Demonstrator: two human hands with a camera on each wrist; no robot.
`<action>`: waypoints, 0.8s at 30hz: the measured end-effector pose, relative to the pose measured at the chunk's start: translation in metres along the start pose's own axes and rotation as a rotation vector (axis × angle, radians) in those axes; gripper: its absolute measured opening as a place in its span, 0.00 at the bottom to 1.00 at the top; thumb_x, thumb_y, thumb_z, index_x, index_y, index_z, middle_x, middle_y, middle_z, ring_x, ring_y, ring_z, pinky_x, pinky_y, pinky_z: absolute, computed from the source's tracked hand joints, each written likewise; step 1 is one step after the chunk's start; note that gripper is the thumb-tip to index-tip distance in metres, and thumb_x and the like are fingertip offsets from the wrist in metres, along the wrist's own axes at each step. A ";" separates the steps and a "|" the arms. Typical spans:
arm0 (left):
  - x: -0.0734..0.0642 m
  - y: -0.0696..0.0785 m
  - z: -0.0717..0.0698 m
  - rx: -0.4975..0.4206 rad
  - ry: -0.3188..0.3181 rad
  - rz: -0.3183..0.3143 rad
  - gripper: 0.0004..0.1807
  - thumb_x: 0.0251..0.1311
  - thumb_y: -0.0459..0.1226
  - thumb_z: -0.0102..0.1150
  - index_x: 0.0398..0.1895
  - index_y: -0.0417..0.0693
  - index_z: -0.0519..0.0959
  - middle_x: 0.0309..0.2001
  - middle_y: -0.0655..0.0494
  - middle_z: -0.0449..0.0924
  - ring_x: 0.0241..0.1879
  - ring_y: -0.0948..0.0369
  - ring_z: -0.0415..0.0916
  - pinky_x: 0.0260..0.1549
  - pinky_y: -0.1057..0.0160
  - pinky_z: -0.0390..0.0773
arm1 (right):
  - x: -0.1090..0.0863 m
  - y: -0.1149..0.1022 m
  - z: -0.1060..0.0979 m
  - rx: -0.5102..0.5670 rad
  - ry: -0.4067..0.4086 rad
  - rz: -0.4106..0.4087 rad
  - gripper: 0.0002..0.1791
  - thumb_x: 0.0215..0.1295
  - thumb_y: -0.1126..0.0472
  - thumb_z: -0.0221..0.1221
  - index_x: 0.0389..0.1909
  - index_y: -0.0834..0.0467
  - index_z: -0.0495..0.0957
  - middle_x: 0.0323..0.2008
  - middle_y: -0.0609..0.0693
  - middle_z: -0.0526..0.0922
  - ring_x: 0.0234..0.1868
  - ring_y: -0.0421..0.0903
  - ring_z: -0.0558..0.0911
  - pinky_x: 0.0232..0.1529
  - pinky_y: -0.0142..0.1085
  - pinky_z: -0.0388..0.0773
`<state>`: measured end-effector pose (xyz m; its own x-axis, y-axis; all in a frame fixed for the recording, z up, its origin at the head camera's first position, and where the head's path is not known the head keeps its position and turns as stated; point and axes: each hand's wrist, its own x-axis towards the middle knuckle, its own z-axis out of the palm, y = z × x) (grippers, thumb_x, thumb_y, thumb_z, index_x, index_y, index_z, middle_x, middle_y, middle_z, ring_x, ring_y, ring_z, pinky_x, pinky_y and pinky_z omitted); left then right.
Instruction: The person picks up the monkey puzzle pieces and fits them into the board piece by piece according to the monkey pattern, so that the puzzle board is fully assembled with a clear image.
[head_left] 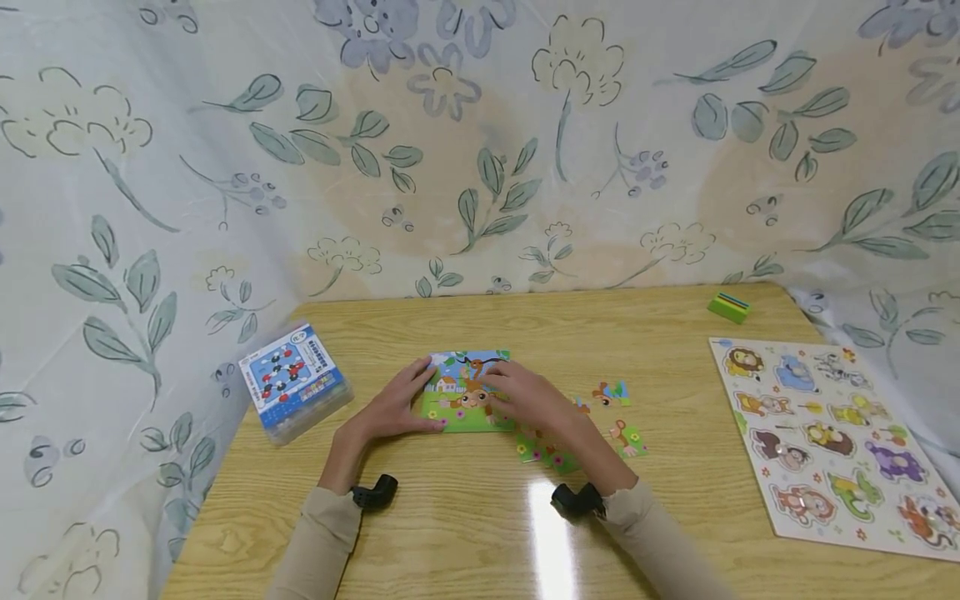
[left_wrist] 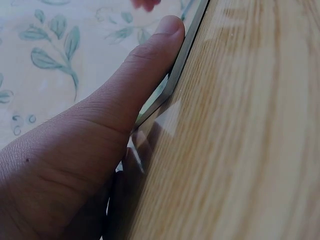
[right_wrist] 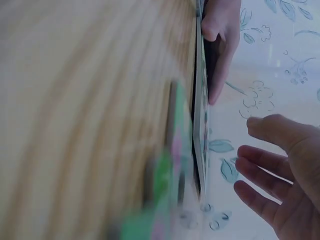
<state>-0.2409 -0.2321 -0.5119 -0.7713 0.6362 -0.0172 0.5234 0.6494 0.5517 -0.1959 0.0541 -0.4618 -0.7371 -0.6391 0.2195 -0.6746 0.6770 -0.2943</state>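
A monkey picture puzzle [head_left: 453,419] lies flat on the wooden table, showing a small house, sky and grass. My left hand [head_left: 393,405] spans its left side, fingers near the top edge and thumb along the bottom. In the left wrist view, the straight thumb of that hand [left_wrist: 107,117] rests on the puzzle's rim [left_wrist: 175,82]. Above the puzzle's right part hovers my right hand [head_left: 528,396]. Its fingers [right_wrist: 265,160] are spread and loosely bent, with nothing between them in the right wrist view. Loose puzzle pieces [head_left: 632,437] lie right of the puzzle, partly hidden by the right arm.
A clear box with a blue molecule-model label [head_left: 294,379] stands at the table's left. On the right lies a large animal peg board [head_left: 813,446]. Behind it sits a small green block [head_left: 728,307] with coloured strips. A floral cloth [head_left: 480,167] hangs behind the table.
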 end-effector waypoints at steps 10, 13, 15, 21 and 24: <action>0.000 0.001 0.000 -0.003 0.004 0.002 0.60 0.48 0.60 0.69 0.78 0.48 0.48 0.79 0.51 0.40 0.78 0.46 0.40 0.70 0.38 0.53 | -0.046 0.025 -0.023 0.068 -0.118 0.107 0.24 0.69 0.60 0.58 0.65 0.60 0.72 0.59 0.58 0.76 0.59 0.55 0.76 0.54 0.45 0.77; 0.000 0.000 0.000 -0.002 0.006 0.002 0.59 0.48 0.60 0.69 0.78 0.47 0.48 0.79 0.51 0.40 0.78 0.46 0.40 0.70 0.39 0.53 | -0.063 0.037 -0.031 0.034 -0.090 0.114 0.27 0.65 0.60 0.62 0.64 0.61 0.71 0.59 0.59 0.76 0.60 0.57 0.75 0.54 0.47 0.77; 0.000 0.000 0.000 0.000 0.009 0.004 0.59 0.49 0.60 0.69 0.78 0.47 0.49 0.79 0.50 0.40 0.78 0.46 0.41 0.70 0.39 0.53 | -0.073 0.046 -0.036 0.039 -0.086 0.135 0.29 0.64 0.59 0.63 0.65 0.63 0.70 0.60 0.61 0.75 0.61 0.59 0.74 0.55 0.49 0.77; 0.000 0.000 0.001 0.006 0.014 0.007 0.59 0.48 0.60 0.69 0.78 0.47 0.49 0.79 0.50 0.41 0.77 0.46 0.41 0.70 0.39 0.54 | -0.098 0.068 -0.049 0.109 -0.135 0.257 0.34 0.64 0.56 0.63 0.68 0.64 0.66 0.64 0.66 0.69 0.64 0.65 0.69 0.57 0.56 0.74; 0.000 0.000 0.000 0.009 0.012 0.007 0.59 0.48 0.61 0.69 0.78 0.48 0.49 0.79 0.51 0.41 0.77 0.46 0.41 0.70 0.39 0.54 | -0.105 0.077 -0.055 0.121 -0.163 0.295 0.37 0.63 0.54 0.64 0.69 0.65 0.65 0.66 0.68 0.67 0.66 0.67 0.67 0.58 0.58 0.72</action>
<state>-0.2413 -0.2322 -0.5120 -0.7719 0.6357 -0.0032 0.5320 0.6488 0.5441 -0.1720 0.1935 -0.4561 -0.8768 -0.4793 -0.0395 -0.4172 0.7990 -0.4331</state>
